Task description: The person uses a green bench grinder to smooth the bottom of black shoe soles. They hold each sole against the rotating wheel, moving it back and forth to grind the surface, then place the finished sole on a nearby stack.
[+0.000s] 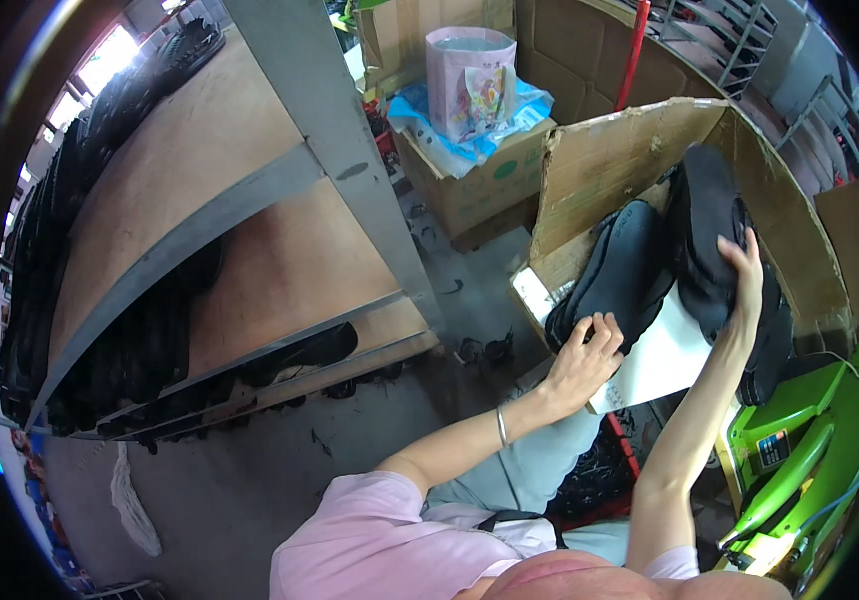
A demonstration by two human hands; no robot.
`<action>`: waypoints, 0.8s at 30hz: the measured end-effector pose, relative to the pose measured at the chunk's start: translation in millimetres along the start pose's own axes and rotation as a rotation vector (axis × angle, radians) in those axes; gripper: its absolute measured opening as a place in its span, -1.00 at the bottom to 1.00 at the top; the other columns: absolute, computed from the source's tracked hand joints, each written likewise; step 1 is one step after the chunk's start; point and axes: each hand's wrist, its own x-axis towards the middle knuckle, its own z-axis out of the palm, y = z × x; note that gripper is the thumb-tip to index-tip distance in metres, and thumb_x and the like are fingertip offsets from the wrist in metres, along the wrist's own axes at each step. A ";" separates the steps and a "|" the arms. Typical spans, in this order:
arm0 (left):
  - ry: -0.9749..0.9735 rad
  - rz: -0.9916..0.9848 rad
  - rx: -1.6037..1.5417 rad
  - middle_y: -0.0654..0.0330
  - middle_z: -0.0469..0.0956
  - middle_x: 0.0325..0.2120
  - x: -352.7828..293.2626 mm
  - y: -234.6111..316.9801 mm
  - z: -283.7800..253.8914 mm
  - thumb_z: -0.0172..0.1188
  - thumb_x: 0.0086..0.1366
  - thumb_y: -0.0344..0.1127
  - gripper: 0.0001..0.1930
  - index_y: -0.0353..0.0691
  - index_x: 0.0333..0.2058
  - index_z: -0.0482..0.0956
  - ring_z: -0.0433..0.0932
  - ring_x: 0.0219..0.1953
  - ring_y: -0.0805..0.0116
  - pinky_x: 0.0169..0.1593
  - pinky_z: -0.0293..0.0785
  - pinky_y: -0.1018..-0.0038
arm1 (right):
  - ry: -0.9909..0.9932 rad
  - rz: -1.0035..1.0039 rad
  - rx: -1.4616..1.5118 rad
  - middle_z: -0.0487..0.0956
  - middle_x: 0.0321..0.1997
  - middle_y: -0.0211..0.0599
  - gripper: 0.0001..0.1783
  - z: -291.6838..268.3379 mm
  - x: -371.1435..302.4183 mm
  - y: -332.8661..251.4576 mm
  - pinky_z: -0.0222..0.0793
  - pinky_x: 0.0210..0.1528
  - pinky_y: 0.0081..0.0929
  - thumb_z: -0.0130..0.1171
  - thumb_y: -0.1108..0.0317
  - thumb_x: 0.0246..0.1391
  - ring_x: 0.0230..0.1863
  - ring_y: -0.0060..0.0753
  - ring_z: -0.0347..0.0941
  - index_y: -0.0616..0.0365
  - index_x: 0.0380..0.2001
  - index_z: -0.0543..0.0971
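Observation:
A stack of black shoe soles lies on a white board inside a cut-open cardboard box. My left hand, a bangle on its wrist, has its fingers bent against the near end of this stack. To its right, my right hand grips a second bundle of black soles by the side, thumb on top and the other fingers partly hidden behind it. That bundle is tilted and slightly blurred. More black soles show below my right hand.
A metal-framed rack with wooden shelves of black soles stands at left. Behind, a pink patterned bag sits on a carton. At right is a bright green machine with a cable. A red crate stands below the board.

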 end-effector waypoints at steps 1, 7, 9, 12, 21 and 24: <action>-0.001 0.009 -0.015 -0.10 0.38 0.05 3.6 0.7 0.3 0.04 0.17 -0.24 -0.80 -0.11 -0.31 0.60 0.28 0.14 0.02 0.18 0.16 0.17 | -0.023 -0.037 0.042 0.19 0.34 0.10 0.07 -8.4 -36.6 4.1 0.15 0.29 -0.39 0.30 0.28 -0.23 0.27 -0.14 0.25 0.35 0.36 0.04; -0.050 0.095 -0.069 -0.13 0.35 0.09 -1.6 -17.8 -1.0 0.13 0.16 -0.27 -0.73 -0.10 -0.16 0.61 0.25 0.21 -0.02 0.23 0.11 0.07 | 0.041 -0.157 0.082 0.10 0.42 -0.05 0.23 -14.2 -228.4 28.0 -0.10 0.42 -0.36 0.36 0.36 -0.42 0.41 -0.20 0.07 0.27 0.40 -0.02; -0.132 0.211 -0.414 -0.14 0.39 0.08 7.3 -33.4 -42.9 0.22 0.09 -0.32 -0.62 -0.17 -0.06 0.56 0.31 0.18 -0.09 0.23 0.18 0.06 | -0.025 -0.115 -0.019 0.06 0.45 -0.08 0.23 -53.8 -260.6 67.2 -0.16 0.44 -0.35 0.35 0.41 -0.40 0.45 -0.20 -0.01 0.25 0.40 -0.04; 0.046 -0.117 -1.058 -0.20 0.42 0.06 25.3 -69.3 -50.6 0.30 0.09 -0.34 -0.47 -0.29 0.07 0.45 0.44 0.09 0.00 0.14 0.36 0.24 | -0.030 0.077 0.104 0.02 0.46 -0.07 0.21 -68.6 -287.9 97.6 -0.22 0.46 -0.37 0.32 0.48 -0.37 0.47 -0.22 -0.06 0.25 0.41 -0.08; -0.282 -0.541 -1.252 -0.26 0.21 0.23 46.4 -76.8 32.6 0.38 0.03 -0.40 -0.04 -0.59 0.29 -0.03 0.23 0.28 0.12 0.31 0.12 0.39 | 0.076 0.163 0.203 -0.17 0.52 -0.06 0.08 -34.3 -227.9 133.6 -0.01 0.34 -0.55 0.02 0.59 -0.22 0.47 -0.33 -0.09 0.10 0.44 -0.14; -0.277 -0.328 -1.029 -0.24 0.21 0.24 40.2 -65.4 4.5 0.32 0.02 -0.44 -0.09 -0.57 0.29 0.01 0.23 0.29 0.15 0.31 0.11 0.41 | 0.050 0.195 0.179 -0.16 0.49 0.09 0.15 0.3 -190.6 113.9 -0.06 0.37 -0.50 0.04 0.57 -0.28 0.48 -0.23 -0.16 0.22 0.43 -0.25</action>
